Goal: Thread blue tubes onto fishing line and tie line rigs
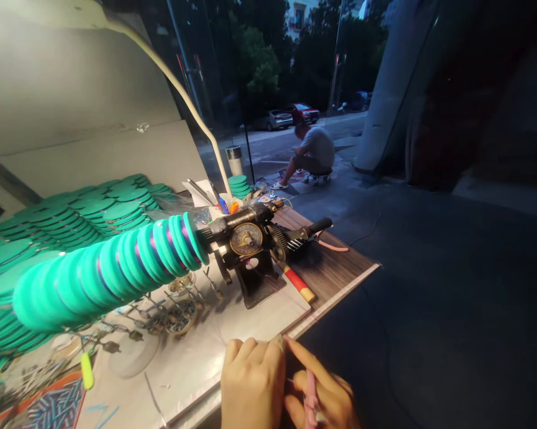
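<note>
At the table's front edge, my left hand (pixel 253 381) is closed with its fingers curled. Whatever its thumb and forefinger pinch is too small to make out. My right hand (pixel 324 390) is beside it, forefinger reaching to the left thumb, with a pink-handled tool (pixel 311 396) held in the palm; the tool's working end is hidden. Ahead of both hands stands a black hand-cranked winding machine (pixel 257 280) with a round dial (pixel 246 238). Its shaft carries a long row of green discs (pixel 116 268), with purple showing between some of them.
Stacked green discs (pixel 94 208) fill the left back. Small spring-and-weight parts (pixel 134 333) and a bowl of bits (pixel 181 316) lie under the shaft. A red-and-yellow handle (pixel 299 283) rests right of the machine. A lamp arm (pixel 183 95) arches above. Outside, a person (pixel 315 149) sits low.
</note>
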`<state>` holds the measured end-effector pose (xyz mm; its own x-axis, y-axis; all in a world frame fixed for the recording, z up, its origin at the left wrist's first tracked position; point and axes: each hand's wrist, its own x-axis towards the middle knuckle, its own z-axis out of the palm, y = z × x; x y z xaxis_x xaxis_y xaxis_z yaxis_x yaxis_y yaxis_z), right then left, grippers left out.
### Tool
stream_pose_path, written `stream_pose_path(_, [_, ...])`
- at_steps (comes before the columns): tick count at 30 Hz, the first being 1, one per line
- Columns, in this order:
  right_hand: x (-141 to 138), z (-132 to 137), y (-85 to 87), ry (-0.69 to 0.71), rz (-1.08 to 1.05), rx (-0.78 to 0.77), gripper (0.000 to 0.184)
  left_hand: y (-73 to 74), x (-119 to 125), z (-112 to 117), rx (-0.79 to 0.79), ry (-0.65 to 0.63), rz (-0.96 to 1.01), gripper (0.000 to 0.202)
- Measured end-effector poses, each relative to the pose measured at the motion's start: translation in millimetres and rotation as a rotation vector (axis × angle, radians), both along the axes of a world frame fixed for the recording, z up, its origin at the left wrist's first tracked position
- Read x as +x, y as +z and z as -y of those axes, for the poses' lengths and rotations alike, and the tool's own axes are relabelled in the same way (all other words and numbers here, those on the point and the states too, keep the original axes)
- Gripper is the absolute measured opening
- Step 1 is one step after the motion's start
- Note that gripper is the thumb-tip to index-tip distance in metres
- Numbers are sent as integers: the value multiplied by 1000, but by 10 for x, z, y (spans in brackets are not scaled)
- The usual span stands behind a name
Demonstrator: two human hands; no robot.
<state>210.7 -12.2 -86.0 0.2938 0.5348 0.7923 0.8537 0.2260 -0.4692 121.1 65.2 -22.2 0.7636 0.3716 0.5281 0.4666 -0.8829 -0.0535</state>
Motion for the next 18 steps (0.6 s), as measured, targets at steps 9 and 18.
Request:
stream_pose_path(9, [-57,-11,-60,-56,-33,-40,28,-31,-36,-20,-35,-19,-23,27])
stream_pose_path(18, [-2,10,30,4,-30,-77,21,-92,-163,17,-63,13,8,28])
